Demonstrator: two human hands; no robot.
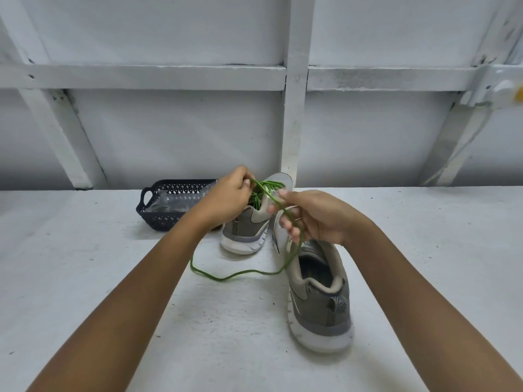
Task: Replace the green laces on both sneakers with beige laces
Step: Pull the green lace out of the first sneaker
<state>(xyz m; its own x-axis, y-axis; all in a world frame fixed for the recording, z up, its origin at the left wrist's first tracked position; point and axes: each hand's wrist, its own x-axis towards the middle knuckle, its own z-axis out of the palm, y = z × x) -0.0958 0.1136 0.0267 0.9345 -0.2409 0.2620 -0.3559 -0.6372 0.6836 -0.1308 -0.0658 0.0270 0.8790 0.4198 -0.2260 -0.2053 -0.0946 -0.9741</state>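
While the left hand [229,195] and right hand [314,219] each pinch the green lace [222,278] over the far sneaker [244,236] at centre, the left hand hides the basket's [154,219] right end; the near sneaker [319,309] stands lower right.

Seems to be a plain workroom or storage space, not a furnished living room. Across the upper half of the frame, a wall [169,131] of white-painted panels, framed by a bare horizontal beam [141,77], an upright post [295,94] in the centre and a slanted brace [56,123] at the left. At the upper right, a small painted-over box fitting [503,89] with a thin cable [464,148] hanging below it. In the lower half, a rough tabletop [85,264] in the same white, scuffed and speckled with dirt. At centre left, a dark perforated plastic basket [158,219] near the wall.
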